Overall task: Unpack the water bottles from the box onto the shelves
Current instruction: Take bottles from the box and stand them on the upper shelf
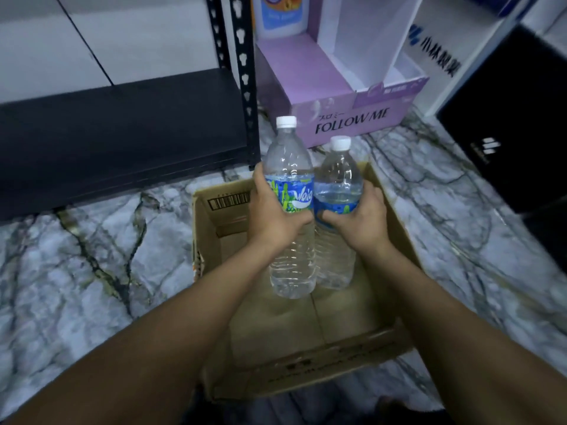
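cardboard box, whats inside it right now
Only bare cardboard floor shows inside the cardboard box. The left hand grips the taller bottle, the right hand the shorter bottle, over it. Bottles and forearms cover part of the floor.

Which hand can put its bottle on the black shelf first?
Probably the left hand. It grips the taller bottle on the side nearest the black shelf. The right hand, gripping the shorter bottle, would have to reach across.
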Available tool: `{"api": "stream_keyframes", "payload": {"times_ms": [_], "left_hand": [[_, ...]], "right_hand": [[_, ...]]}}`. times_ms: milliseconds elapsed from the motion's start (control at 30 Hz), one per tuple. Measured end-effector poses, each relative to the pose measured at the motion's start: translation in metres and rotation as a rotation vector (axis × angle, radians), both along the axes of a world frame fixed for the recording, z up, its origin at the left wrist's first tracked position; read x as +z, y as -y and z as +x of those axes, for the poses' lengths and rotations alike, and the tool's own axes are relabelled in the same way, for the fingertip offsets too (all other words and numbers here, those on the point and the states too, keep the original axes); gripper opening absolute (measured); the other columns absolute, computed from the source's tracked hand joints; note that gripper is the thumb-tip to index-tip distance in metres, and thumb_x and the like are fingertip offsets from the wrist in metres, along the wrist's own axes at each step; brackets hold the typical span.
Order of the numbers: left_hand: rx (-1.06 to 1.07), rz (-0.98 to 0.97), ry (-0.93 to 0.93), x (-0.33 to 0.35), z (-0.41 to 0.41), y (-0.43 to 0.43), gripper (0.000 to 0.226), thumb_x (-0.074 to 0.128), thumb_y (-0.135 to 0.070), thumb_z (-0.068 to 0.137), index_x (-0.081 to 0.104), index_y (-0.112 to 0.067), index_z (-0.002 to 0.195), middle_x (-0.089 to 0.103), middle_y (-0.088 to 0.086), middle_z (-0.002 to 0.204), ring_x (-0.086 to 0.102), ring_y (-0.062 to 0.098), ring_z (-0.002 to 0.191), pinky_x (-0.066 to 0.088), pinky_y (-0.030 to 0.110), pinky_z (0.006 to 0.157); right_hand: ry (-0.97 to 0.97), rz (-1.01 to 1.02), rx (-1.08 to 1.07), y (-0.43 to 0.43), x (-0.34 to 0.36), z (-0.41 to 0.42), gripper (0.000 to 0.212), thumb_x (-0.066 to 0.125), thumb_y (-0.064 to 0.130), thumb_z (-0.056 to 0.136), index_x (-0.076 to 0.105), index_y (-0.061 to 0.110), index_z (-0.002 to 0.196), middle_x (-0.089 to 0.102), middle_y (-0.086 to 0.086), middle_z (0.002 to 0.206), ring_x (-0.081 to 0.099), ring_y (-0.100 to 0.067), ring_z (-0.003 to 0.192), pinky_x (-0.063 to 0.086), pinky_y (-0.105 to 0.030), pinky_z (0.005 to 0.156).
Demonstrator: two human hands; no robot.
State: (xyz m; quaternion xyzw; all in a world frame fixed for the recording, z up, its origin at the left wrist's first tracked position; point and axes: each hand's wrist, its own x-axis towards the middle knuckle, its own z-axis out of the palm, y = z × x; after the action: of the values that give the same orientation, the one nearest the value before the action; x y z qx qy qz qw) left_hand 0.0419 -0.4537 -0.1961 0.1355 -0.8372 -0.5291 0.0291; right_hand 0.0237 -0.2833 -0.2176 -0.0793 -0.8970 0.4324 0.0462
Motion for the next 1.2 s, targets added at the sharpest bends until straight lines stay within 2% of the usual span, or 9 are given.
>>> {"api": "stream_keyframes", "payload": {"times_ms": [100,167,233,333,400,533,800,1000,1200], "left_hand": [[0.006,0.022,0.003,0.06,-0.008,0.01,0.123,0.093,-0.017,0.054,0.021,-0.026,0.153,0.061,0.001,0.129,0.065,0.018,0.108,0.055,0.034,0.09],[0.008,0.014,-0.009,0.112,-0.007,0.021,0.122,0.092,-0.022,0.052,0.021,-0.03,0.152,0.061,0.0,0.129,0.066,0.019,0.108,0.057,0.039,0.091],[0.006,0.005,-0.016,0.175,-0.004,0.033,0.121,0.091,-0.023,0.052,0.022,-0.032,0.15,0.062,-0.002,0.128,0.066,0.018,0.108,0.057,0.036,0.09],[0.016,0.011,-0.025,0.285,0.006,0.05,0.118,0.094,-0.017,0.053,0.027,-0.032,0.149,0.062,-0.004,0.126,0.066,0.014,0.106,0.054,0.024,0.084],[0.017,0.013,-0.049,0.366,0.013,0.062,0.119,0.095,-0.026,0.048,0.029,-0.035,0.147,0.062,-0.005,0.127,0.066,0.014,0.108,0.056,0.029,0.087],[-0.048,-0.03,-0.15,0.54,0.021,0.084,0.113,0.083,-0.048,0.041,0.031,-0.042,0.141,0.065,-0.011,0.123,0.067,0.012,0.104,0.056,0.034,0.087],[-0.021,-0.146,-0.421,0.83,0.036,0.144,0.109,0.091,-0.038,0.051,0.027,-0.044,0.14,0.065,-0.014,0.123,0.067,0.011,0.102,0.058,0.04,0.088],[0.052,-0.181,-0.656,0.965,0.042,0.185,0.117,0.097,-0.035,0.051,0.029,-0.037,0.146,0.063,-0.014,0.13,0.065,0.009,0.111,0.056,0.039,0.094],[0.092,-0.249,-0.782,1.048,0.059,0.228,0.113,0.099,-0.031,0.054,0.028,-0.042,0.141,0.06,-0.023,0.123,0.064,-0.003,0.106,0.056,0.034,0.096]], "right_hand": [[-0.043,-0.049,-0.025,0.007,0.063,-0.005,0.084,0.083,0.051,0.048,0.063,0.011,0.12,0.064,-0.01,0.113,0.063,-0.024,0.106,0.052,-0.029,0.088],[-0.035,-0.022,-0.007,0.011,0.122,-0.006,0.079,0.091,0.039,0.054,0.062,0.009,0.121,0.061,-0.011,0.116,0.059,-0.023,0.109,0.042,-0.02,0.083],[-0.046,-0.019,0.001,0.016,0.194,-0.005,0.077,0.095,0.03,0.058,0.061,0.008,0.123,0.06,-0.011,0.117,0.056,-0.022,0.11,0.042,-0.021,0.085],[-0.083,-0.048,0.015,0.024,0.314,-0.002,0.079,0.095,0.027,0.059,0.058,0.009,0.128,0.056,-0.006,0.117,0.051,-0.014,0.105,0.041,-0.02,0.086],[-0.128,-0.059,0.016,0.035,0.399,0.002,0.078,0.095,0.025,0.059,0.059,0.01,0.127,0.055,-0.005,0.115,0.05,-0.015,0.108,0.04,-0.02,0.085],[-0.209,-0.102,0.034,0.063,0.573,0.003,0.077,0.092,0.037,0.055,0.062,0.017,0.123,0.061,-0.003,0.112,0.06,-0.021,0.109,0.053,-0.036,0.091],[-0.499,-0.186,0.042,0.12,0.873,0.017,0.073,0.09,0.048,0.051,0.063,0.024,0.114,0.063,-0.002,0.112,0.062,-0.022,0.107,0.055,-0.045,0.095],[-0.708,-0.298,0.138,0.147,1.022,0.026,0.071,0.091,0.046,0.051,0.065,0.032,0.116,0.074,0.009,0.109,0.073,-0.013,0.1,0.059,-0.043,0.091],[-0.842,-0.434,0.217,0.176,1.101,0.024,0.056,0.092,0.043,0.058,0.069,0.031,0.107,0.077,0.014,0.099,0.074,-0.008,0.094,0.06,-0.044,0.091]]}}
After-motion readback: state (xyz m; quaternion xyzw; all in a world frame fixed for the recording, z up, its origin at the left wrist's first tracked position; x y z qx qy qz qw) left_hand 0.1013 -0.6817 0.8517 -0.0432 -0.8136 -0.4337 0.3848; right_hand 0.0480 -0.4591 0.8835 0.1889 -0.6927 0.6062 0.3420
